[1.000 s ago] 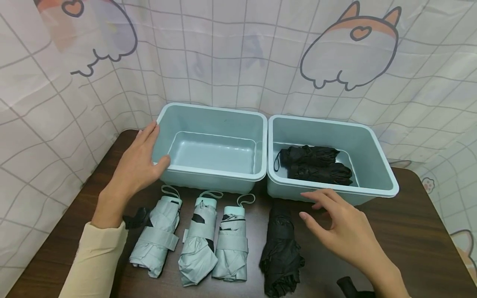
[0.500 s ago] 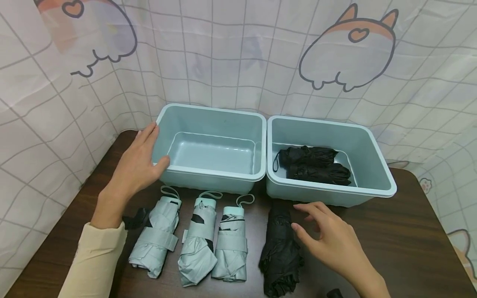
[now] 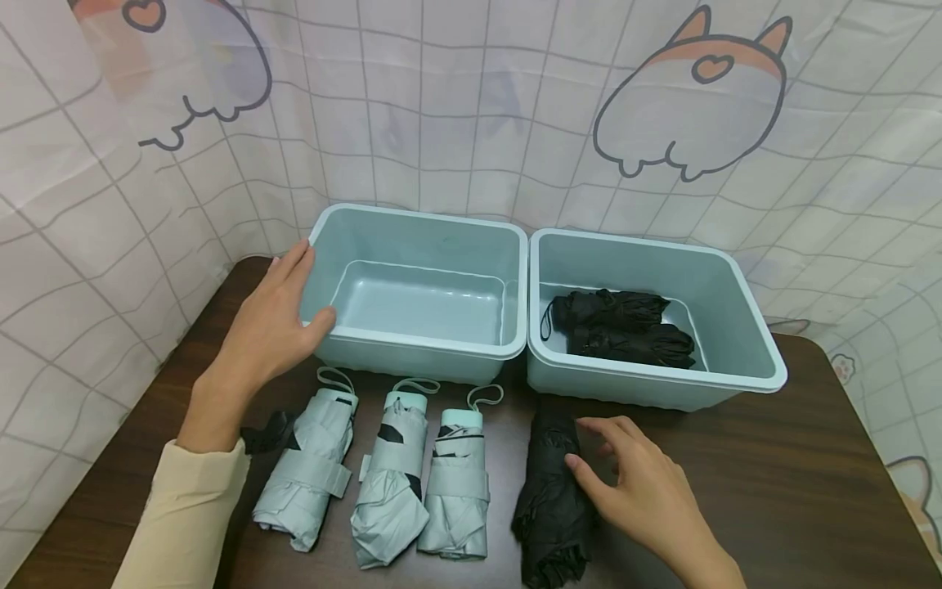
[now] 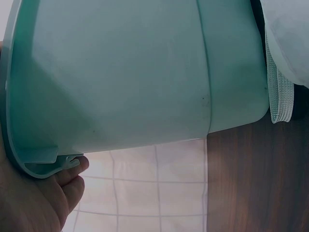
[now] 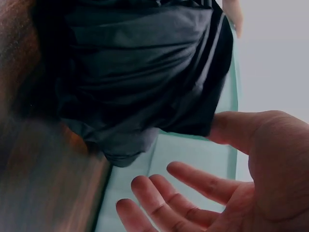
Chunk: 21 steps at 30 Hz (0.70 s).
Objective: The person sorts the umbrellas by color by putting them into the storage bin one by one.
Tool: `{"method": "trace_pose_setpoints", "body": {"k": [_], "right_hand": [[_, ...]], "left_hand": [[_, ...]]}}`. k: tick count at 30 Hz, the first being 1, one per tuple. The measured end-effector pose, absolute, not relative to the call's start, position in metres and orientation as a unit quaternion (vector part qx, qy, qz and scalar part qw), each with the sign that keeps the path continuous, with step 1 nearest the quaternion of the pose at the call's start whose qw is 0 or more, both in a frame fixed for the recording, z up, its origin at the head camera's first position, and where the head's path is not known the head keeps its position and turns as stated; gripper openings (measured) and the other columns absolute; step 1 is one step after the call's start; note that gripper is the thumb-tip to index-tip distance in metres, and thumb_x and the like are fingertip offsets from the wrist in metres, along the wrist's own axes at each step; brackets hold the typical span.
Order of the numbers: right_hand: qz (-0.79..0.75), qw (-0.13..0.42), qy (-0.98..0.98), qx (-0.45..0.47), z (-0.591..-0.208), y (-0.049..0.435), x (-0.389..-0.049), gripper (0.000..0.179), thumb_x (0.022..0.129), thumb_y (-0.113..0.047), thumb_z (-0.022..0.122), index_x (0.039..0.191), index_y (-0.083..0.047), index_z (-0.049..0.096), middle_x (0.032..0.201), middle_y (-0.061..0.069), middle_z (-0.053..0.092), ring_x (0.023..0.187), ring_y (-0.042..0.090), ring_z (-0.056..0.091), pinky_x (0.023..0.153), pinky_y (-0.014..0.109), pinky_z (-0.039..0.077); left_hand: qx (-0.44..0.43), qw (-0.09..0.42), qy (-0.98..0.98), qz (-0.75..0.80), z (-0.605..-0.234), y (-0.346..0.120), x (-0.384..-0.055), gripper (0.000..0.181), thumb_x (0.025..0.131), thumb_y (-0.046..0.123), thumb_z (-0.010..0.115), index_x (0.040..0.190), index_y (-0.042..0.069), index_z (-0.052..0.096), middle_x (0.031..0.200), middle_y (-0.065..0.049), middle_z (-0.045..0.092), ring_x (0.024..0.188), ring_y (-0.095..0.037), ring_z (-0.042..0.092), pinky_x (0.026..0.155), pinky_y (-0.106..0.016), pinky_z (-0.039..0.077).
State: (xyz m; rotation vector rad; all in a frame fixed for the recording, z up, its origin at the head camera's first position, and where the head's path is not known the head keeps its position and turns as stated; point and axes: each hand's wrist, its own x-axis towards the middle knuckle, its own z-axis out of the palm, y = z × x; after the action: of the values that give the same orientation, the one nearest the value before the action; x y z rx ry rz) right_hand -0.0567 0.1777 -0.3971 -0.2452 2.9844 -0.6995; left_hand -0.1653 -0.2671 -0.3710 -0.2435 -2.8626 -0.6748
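My left hand (image 3: 268, 327) rests on the left rim of the left light-blue bin (image 3: 412, 337), fingers extended, thumb near the front corner. In the left wrist view, fingertips (image 4: 79, 166) show beside the rim. My right hand (image 3: 636, 483) is at the right side of a folded black umbrella (image 3: 552, 499), fingers spread and loosely bent. In the right wrist view the thumb (image 5: 236, 128) overlaps the edge of the black cloth; whether it touches cannot be told. Several fingers stand apart from the umbrella (image 5: 140, 72).
Three folded pale-blue umbrellas (image 3: 309, 466) with wrist loops lie in a row before the left bin. A second light-blue bin (image 3: 662, 383) stands at right, holding two black umbrellas (image 3: 633, 343). Behind the dark wooden table (image 3: 795, 491) hangs a gridded curtain (image 3: 441, 98).
My right hand has moved left and toward me, from in front of the right bin to beside the black umbrella. The left hand has stayed on the left bin.
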Motion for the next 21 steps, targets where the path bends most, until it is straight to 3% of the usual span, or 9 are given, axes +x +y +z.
{"method": "trace_pose_setpoints", "body": {"k": [10,14,21], "right_hand": [[-0.207,0.085,0.974,-0.043,-0.403,0.17,-0.055,0.068,0.097,-0.066,0.063,0.143,-0.015,0.065,0.135,0.006,0.068,0.1,0.019,0.073,0.065,0.04,0.056],[-0.195,0.094,0.975,-0.045,-0.407,0.167,-0.054,0.072,0.097,-0.066,0.064,0.143,-0.011,0.065,0.136,0.01,0.068,0.097,0.022,0.072,0.064,0.042,0.056],[-0.19,0.087,0.977,-0.047,-0.411,0.164,-0.05,0.08,0.096,-0.066,0.064,0.143,-0.002,0.063,0.135,0.016,0.069,0.113,0.038,0.073,0.078,0.059,0.06]], "left_hand": [[-0.085,0.095,-0.966,-0.223,-0.371,-0.267,-0.166,0.084,0.097,0.033,0.056,0.167,-0.001,0.023,0.176,-0.021,0.022,0.159,-0.054,0.025,0.124,-0.073,0.028],[-0.085,0.095,-0.966,-0.224,-0.371,-0.267,-0.166,0.084,0.097,0.033,0.056,0.167,0.0,0.023,0.177,-0.02,0.022,0.159,-0.055,0.025,0.124,-0.072,0.028],[-0.083,0.098,-0.965,-0.228,-0.372,-0.267,-0.166,0.084,0.096,0.033,0.055,0.167,0.0,0.024,0.176,-0.02,0.022,0.159,-0.055,0.026,0.124,-0.073,0.028]]}}
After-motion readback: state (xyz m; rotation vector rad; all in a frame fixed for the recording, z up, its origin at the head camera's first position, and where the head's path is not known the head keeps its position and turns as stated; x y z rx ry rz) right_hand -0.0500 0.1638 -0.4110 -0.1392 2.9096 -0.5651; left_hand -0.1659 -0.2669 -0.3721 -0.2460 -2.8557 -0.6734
